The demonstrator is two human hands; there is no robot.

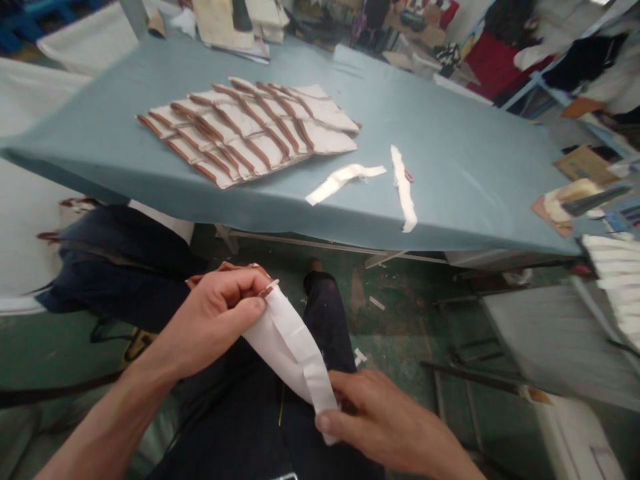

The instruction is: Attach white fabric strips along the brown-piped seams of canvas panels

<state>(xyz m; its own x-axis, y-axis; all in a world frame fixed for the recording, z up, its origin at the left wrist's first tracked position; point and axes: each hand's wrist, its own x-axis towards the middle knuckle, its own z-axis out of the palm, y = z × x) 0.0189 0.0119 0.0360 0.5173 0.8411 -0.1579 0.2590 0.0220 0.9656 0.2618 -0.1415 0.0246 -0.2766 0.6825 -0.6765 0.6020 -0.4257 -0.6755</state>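
A white fabric piece [283, 337] with brown edging stretches over my lap between both hands. My left hand [220, 313] pinches its upper end, where the brown trim shows beside the fingers. At the lower end, my right hand [373, 413] grips the white cloth between thumb and fingers, near a folded strip along its edge. Beyond my hands, on the blue-covered table [450, 180], lie overlapping rows of cream fabric pieces [250, 130] with brown edges. Two loose cream strips, one curved [345, 177] and one upright [401, 190], rest to their right.
A dark blue cloth bundle [115, 260] sits at left below the table edge. At right stand a white pleated stack [615, 280] and a grey metal-framed surface [565, 333]. Papers [225, 23] lie on the table's far side, with piled cloth [495, 60] behind.
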